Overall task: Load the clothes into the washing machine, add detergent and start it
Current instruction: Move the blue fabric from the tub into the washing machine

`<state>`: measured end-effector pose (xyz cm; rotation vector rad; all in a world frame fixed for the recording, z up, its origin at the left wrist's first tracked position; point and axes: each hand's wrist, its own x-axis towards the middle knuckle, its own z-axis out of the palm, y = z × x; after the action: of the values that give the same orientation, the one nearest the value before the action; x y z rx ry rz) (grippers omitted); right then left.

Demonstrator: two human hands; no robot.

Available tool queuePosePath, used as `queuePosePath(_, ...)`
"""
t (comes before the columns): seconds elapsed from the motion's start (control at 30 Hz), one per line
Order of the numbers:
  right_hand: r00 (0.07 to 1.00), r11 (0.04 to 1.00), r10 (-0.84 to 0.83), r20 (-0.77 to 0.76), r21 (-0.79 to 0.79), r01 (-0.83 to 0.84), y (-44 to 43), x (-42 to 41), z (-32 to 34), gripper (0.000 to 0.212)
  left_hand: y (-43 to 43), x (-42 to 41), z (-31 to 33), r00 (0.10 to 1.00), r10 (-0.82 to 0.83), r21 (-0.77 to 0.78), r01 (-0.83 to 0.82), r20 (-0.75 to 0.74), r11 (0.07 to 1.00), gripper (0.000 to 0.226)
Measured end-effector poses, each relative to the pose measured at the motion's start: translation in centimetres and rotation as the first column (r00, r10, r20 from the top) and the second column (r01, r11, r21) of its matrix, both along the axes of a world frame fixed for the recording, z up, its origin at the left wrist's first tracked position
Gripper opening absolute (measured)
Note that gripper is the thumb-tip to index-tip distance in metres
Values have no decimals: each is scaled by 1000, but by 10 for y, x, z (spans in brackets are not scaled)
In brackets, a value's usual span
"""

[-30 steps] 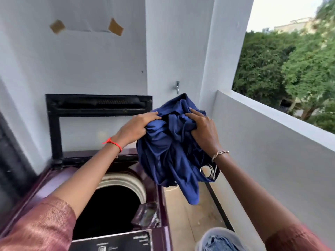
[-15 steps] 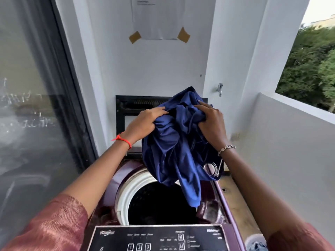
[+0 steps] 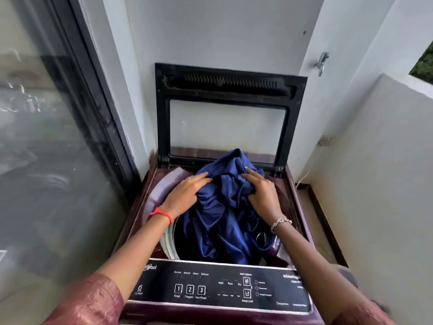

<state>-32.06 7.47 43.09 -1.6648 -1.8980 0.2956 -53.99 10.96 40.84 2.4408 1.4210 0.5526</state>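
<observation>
Since half a second ago both hands have come down: the blue garment point(image 3: 222, 214), then held up in front of the wall, now sits low in the mouth of the washing machine point(image 3: 296, 198). View has tipped down too; the whole control panel point(image 3: 222, 287) shows.

Garment: dark navy, smooth, slightly shiny cloth, bunched and heavily creased. Long axis runs from the far edge of the opening toward the panel, top end peaked at the back, lower folds trailing into the dark drum. A metal ring shows on it near the right wrist.

Left hand point(image 3: 187, 193): fingers curled over and gripping a fold on the garment's left side; red thread at the wrist. Right hand point(image 3: 262, 195): fingers clenched into the cloth on the right side; chain bracelet at the wrist.

Machine is maroon, top-loading; black-framed lid point(image 3: 230, 113) stands open, upright against the white wall. Glass door point(image 3: 46, 148) to the left.
</observation>
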Motion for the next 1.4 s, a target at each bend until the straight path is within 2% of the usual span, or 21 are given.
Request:
queuePosePath(0.1,999,993,28,30,-114,-24,12,-1,-40,57,7,2,-40,999,-9,-77,5,-50,997,70)
queuePosePath(0.2,992,963,103,65,-257,-83,20,3,-80,56,15,-1,-82,990,-58,-223,28,-127,974,73)
queuePosePath(0.3,971,898,213,111,-414,-150,26,7,-121,62,19,-6,-122,972,-117,-374,33,-205,927,79)
queuePosePath(0.43,919,802,355,171,-562,-205,38,6,-168,66,24,-5,-154,923,-188,-497,-3,-335,868,80)
queuePosePath(0.5,890,723,420,177,-657,-211,41,6,-188,70,25,-1,-161,845,-260,-557,-53,-467,829,81)
queuePosePath(0.57,834,585,520,184,-788,-191,42,6,-206,74,26,2,-169,770,-336,-626,-103,-543,773,84)
queuePosePath(0.63,752,456,627,200,-878,-146,40,4,-218,88,25,3,-179,717,-403,-671,-120,-568,732,99)
queuePosePath(0.73,698,381,691,190,-916,-128,39,1,-224,101,24,4,-186,706,-445,-700,-100,-551,708,119)
queuePosePath(0.93,742,412,647,178,-900,-144,44,3,-209,96,22,13,-177,774,-386,-675,-71,-501,735,112)
queuePosePath(1.1,794,505,573,203,-850,-147,42,6,-177,85,18,26,-151,874,-271,-594,-25,-404,804,95)
queuePosePath(1.2,826,606,509,243,-783,-143,36,9,-152,76,17,38,-129,910,-229,-520,18,-345,854,85)
queuePosePath(1.3,874,758,376,306,-645,-100,25,17,-124,63,15,55,-104,924,-213,-401,72,-318,913,77)
queuePosePath(1.4,909,863,230,349,-504,-25,5,33,-98,60,12,77,-77,926,-236,-303,143,-294,942,74)
